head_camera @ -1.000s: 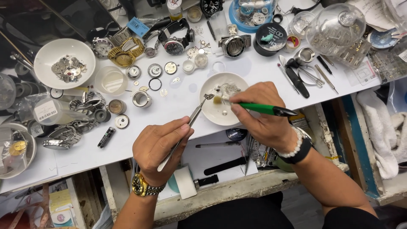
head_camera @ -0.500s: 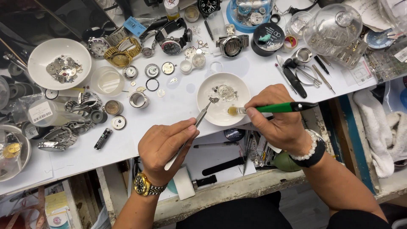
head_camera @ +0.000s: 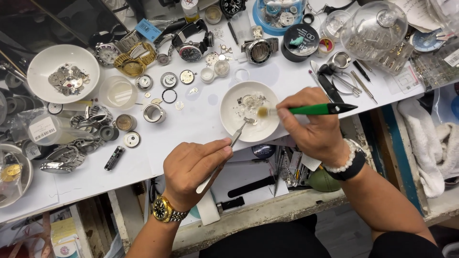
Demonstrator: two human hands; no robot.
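Over the white dish (head_camera: pixel 229 125), tweezers (head_camera: pixel 229 145) and brush (head_camera: pixel 306 110) meet between both hands' fingers (head_camera: pixel 222 148).

A large white bowl (head_camera: pixel 63 74) of watch parts sits far left. A gold watch case (head_camera: pixel 130 64) lies to its right. A clear glass dome (head_camera: pixel 374 29) stands far right, with a white towel (head_camera: pixel 423 143) nearer on the right.

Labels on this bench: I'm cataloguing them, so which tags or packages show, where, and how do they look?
Blue tag: far left, by the watches, small tilted square.
White sticker: left, on a clear bag, rectangular, barcoded.
Black tin: far centre, round, teal piece on top.
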